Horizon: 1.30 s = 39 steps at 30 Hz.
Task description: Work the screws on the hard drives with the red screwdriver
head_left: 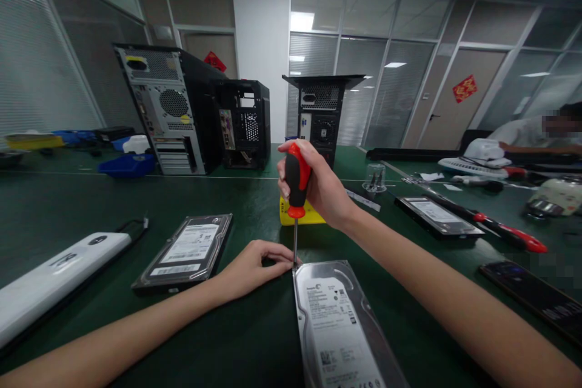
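Note:
My right hand (325, 185) is wrapped round the red and black handle of a screwdriver (297, 185), which stands upright. Its tip rests at the far left corner of a silver hard drive (334, 327) lying label up in front of me. My left hand (259, 264) reaches in from the left, thumb and index finger closed round the lower end of the shaft at that corner. Whether a screw sits under the tip is hidden by the fingers. Behind the screwdriver lies a yellow object (287, 213), partly covered by my right hand.
Another hard drive (188, 248) and a white device (63, 285) lie left; a third drive (436, 216), a red-handled tool (513, 235) and a phone (531, 297) lie right. Computer cases (195, 103) stand behind, near a clear cup (375, 177). A person (522, 133) sits far right.

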Each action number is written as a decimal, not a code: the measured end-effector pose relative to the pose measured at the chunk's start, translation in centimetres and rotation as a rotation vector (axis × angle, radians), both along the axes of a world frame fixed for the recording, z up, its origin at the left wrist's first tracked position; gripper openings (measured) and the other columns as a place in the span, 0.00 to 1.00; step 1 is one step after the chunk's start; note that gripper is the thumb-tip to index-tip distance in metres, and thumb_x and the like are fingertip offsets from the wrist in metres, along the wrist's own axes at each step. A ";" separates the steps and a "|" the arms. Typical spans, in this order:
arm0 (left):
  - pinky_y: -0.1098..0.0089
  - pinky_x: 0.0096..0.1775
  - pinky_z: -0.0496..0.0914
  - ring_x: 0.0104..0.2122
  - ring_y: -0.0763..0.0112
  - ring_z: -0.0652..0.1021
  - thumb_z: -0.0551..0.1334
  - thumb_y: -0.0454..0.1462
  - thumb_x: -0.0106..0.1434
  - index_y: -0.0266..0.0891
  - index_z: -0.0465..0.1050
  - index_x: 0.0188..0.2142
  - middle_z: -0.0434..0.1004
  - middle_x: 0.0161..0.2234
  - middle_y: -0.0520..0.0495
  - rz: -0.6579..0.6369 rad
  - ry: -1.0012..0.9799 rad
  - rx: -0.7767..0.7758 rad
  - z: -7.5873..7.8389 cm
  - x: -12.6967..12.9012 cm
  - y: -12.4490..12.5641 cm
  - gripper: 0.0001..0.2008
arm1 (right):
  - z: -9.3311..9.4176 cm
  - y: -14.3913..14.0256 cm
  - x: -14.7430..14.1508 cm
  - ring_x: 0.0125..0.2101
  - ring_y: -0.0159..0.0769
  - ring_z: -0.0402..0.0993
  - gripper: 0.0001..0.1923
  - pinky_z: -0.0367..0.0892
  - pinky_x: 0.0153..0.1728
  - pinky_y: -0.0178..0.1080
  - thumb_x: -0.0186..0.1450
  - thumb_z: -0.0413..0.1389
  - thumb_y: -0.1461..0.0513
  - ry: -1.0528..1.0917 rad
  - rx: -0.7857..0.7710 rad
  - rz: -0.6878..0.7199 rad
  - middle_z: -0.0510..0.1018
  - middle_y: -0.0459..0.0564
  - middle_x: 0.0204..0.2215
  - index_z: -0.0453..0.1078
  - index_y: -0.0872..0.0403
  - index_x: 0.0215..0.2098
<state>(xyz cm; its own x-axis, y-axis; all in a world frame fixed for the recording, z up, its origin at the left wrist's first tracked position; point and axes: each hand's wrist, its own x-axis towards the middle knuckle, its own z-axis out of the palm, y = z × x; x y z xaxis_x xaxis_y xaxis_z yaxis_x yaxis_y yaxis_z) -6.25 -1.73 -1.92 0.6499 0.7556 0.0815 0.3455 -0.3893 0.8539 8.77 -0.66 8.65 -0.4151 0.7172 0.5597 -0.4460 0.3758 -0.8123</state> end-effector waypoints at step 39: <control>0.68 0.44 0.71 0.39 0.65 0.79 0.62 0.38 0.58 0.32 0.76 0.39 0.80 0.39 0.43 0.016 -0.090 -0.107 -0.6 -0.2 0.2 0.12 | 0.2 -0.9 0.2 0.17 0.25 0.62 0.16 0.62 0.21 0.31 0.59 0.59 0.57 -0.149 0.077 -0.101 0.66 0.36 0.18 0.55 0.50 0.35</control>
<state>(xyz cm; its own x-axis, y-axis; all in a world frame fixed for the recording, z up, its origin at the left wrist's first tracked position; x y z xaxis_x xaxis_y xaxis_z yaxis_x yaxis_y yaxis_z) -6.41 -1.56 -2.55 0.6314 0.7734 0.0568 0.2715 -0.2891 0.9180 8.95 -1.54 8.81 -0.4257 0.7168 0.5522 -0.2804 0.4758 -0.8337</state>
